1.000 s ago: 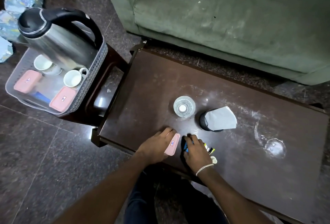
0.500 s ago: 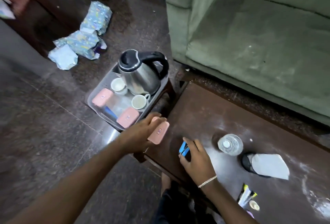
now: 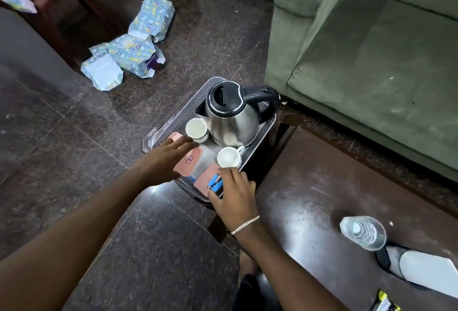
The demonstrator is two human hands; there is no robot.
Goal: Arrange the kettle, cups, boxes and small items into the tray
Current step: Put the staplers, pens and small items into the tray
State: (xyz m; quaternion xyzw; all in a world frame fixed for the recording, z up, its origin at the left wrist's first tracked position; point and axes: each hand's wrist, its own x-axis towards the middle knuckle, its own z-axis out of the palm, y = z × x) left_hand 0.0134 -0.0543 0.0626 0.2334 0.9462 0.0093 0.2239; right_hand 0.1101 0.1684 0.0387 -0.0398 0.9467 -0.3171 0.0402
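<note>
Now we are lowering two small items into the tray [image 3: 158, 129].

Our left hand [image 3: 163, 159], fingers spread and only loosely curled, is setting a pink box [image 3: 188, 162] flat between the two white cups [image 3: 197, 129]; our right hand [image 3: 234, 190] is pinching blue sachets [image 3: 215, 185] over another pink box [image 3: 207, 181] at the near corner. We are judging the boxes light, stiff and smooth, best held by their long edges, and the sachets thin and slippery. A steel kettle [image 3: 233, 117] is standing at the back; more sachets [image 3: 385, 304] are waiting on the table [image 3: 309, 199].
</note>
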